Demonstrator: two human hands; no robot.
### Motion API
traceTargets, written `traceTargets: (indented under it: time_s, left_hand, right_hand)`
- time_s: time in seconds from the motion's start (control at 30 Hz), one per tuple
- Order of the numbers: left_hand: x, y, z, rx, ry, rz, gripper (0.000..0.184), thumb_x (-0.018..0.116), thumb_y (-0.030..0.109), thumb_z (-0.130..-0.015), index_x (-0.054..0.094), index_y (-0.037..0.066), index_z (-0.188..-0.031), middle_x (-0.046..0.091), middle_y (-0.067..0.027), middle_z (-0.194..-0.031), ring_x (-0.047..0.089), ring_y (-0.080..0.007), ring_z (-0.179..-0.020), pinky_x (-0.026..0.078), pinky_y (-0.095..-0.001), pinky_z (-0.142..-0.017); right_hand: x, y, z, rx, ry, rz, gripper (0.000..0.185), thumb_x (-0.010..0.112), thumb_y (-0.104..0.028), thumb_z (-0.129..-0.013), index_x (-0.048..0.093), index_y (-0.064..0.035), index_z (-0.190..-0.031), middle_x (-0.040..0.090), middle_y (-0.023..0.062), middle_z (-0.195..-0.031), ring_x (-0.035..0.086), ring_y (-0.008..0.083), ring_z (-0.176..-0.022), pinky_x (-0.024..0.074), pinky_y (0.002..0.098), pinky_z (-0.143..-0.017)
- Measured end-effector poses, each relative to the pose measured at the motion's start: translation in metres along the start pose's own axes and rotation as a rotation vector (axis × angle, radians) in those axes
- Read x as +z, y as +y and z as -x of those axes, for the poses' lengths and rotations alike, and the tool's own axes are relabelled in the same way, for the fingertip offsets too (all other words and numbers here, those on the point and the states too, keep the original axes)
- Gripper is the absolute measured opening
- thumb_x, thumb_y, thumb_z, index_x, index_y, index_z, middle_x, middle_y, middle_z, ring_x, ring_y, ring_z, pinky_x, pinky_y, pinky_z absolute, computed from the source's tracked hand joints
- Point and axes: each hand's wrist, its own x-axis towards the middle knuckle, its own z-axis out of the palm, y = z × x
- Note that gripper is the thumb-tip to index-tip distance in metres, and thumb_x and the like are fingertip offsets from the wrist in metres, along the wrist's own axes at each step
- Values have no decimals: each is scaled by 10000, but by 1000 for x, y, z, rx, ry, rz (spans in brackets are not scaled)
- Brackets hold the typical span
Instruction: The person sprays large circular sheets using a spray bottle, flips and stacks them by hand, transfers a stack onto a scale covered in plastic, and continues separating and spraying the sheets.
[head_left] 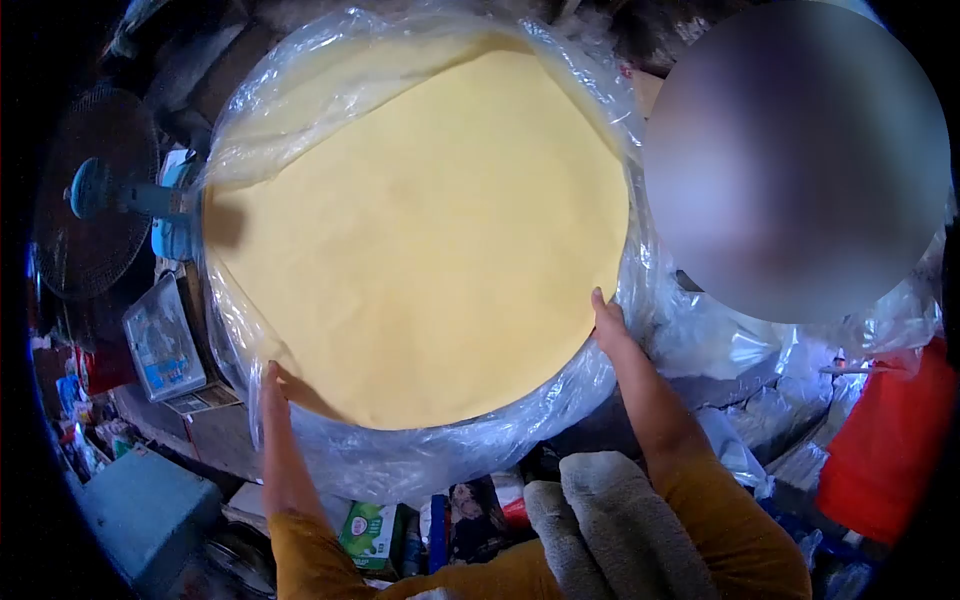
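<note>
A large, flat, pale yellow round sheet (430,240) fills the middle of the view. Clear plastic wrap (420,465) surrounds its rim and covers part of its upper left. At the lower left rim, my left hand (277,382) grips the edge of the sheet and its plastic, with the fingers mostly hidden. On the lower right rim, my right hand (608,322) holds the edge, its thumb pointing up along the top and its other fingers out of sight underneath. What the sheet is made of, I cannot tell.
A blue fan (150,200) stands close to the sheet's left side. Below it are a clear-lidded box (165,340) and a blue metal box (150,510). A green carton (370,538) lies near my body. Right of me are crumpled plastic and a red container (890,450); a blurred circle hides the upper right.
</note>
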Motion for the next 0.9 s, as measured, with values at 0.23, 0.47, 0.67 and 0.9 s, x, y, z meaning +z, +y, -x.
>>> traceTargets:
  time_s: [0.23,0.47,0.67,0.9]
  left_hand:
    - [30,-8,63,245,81,-171,531,653,111,-636,443,-63,-1091,547,-134,-971,520,-257,-904,425,-333,-759]
    - [124,-5,202,895,274,-889,477,620,144,-636,447,-46,-1039,511,-203,-972,485,-354,-894,402,-389,-791]
    - [269,42,356,1031,-457,-966,323,589,230,-709,500,-2,-917,489,-156,-931,466,-302,-922,390,-385,-789]
    - [378,14,346,978,-477,-1088,269,495,280,-773,536,62,-925,530,-98,-929,507,-250,-905,432,-412,-716]
  right_hand:
    - [-33,3,8,-210,24,-132,337,383,-295,-888,470,-38,-1088,565,90,-976,590,173,-732,452,257,-557]
    - [-76,15,148,-160,-111,13,299,439,-265,-870,504,-22,-1032,570,74,-903,587,162,-718,467,261,-586]
    - [-112,93,237,96,-216,-50,298,466,-277,-861,498,-37,-1035,587,94,-903,601,146,-677,484,251,-584]
    - [-199,220,281,-170,-211,432,246,491,-208,-842,562,-14,-976,606,107,-865,598,199,-713,473,312,-647]
